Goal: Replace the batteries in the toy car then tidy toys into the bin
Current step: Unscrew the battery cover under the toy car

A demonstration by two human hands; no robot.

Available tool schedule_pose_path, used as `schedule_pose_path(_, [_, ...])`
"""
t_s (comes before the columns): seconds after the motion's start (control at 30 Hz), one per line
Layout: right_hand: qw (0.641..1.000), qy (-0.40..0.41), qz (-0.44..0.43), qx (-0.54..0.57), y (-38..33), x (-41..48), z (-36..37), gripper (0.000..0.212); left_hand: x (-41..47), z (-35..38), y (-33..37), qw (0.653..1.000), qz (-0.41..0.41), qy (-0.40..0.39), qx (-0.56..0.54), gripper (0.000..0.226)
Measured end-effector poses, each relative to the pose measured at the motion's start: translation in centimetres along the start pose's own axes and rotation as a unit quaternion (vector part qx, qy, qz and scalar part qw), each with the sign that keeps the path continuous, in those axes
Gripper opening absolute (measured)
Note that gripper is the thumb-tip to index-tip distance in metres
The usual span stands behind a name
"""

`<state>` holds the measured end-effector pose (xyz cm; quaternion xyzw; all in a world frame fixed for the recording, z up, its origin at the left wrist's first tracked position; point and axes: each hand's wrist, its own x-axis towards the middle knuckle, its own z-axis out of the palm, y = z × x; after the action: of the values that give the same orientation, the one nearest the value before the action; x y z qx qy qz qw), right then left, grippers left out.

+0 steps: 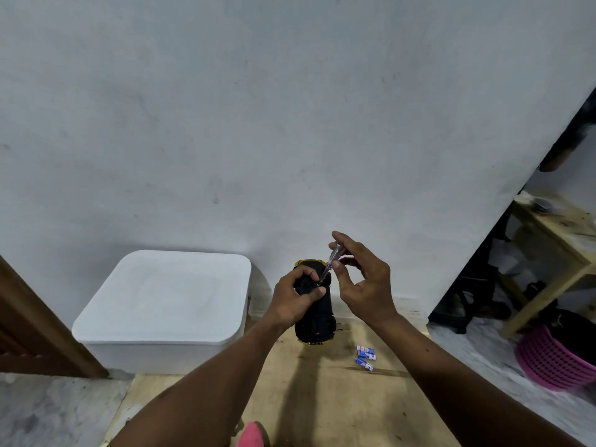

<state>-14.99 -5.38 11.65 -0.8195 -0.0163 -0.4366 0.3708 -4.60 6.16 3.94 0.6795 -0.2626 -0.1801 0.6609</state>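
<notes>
A black toy car point(317, 321) with gold trim is held upside down above a wooden board. My left hand point(295, 298) grips its far end, thumb pressed on the underside. My right hand point(361, 279) pinches a small screwdriver point(330, 264) with a clear purple handle. The screwdriver's tip rests on the car's underside next to my left thumb. Three blue and white batteries point(366, 355) lie on the board to the right of the car. A white bin point(167, 304) with its lid on stands at the left against the wall.
The wooden board point(322, 398) lies on a grey mottled floor. A pink basket point(554, 362) sits at the right below a wooden table point(554, 233). A brown door frame point(38, 321) is at the left. Something pink point(253, 435) shows at the bottom edge.
</notes>
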Motion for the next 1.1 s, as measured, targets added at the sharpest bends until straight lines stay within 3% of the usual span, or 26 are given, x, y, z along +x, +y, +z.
schedule_pose_path(0.27, [0.999,-0.004,0.034,0.010,-0.03,-0.24,0.09,0.052,-0.12,-0.07,0.05,1.000,-0.005,0.000,0.000,0.020])
schedule_pose_path(0.43, [1.000,0.007,0.015,0.012,-0.19,0.06,-0.08,0.044,-0.18,-0.29,0.04,1.000,-0.010,-0.002,-0.001,0.020])
schedule_pose_path(0.63, [0.999,-0.021,0.035,0.018,-0.07,0.04,0.25,0.053,-0.17,-0.38,0.17,1.000,-0.001,0.005,0.011,0.020])
schedule_pose_path(0.77, [1.000,-0.009,-0.003,0.008,-0.03,0.43,0.34,0.047,-0.12,-0.60,0.15,1.000,-0.005,0.001,0.006,0.020])
schedule_pose_path(0.93, [1.000,-0.029,0.009,0.007,-0.13,0.29,0.46,0.054,-0.23,-0.68,0.04,1.000,-0.008,0.004,0.005,0.021])
schedule_pose_path(1.1, [1.000,-0.016,0.013,0.017,-0.19,0.25,0.59,0.048,-0.12,-0.95,0.10,1.000,-0.004,-0.002,0.003,0.024])
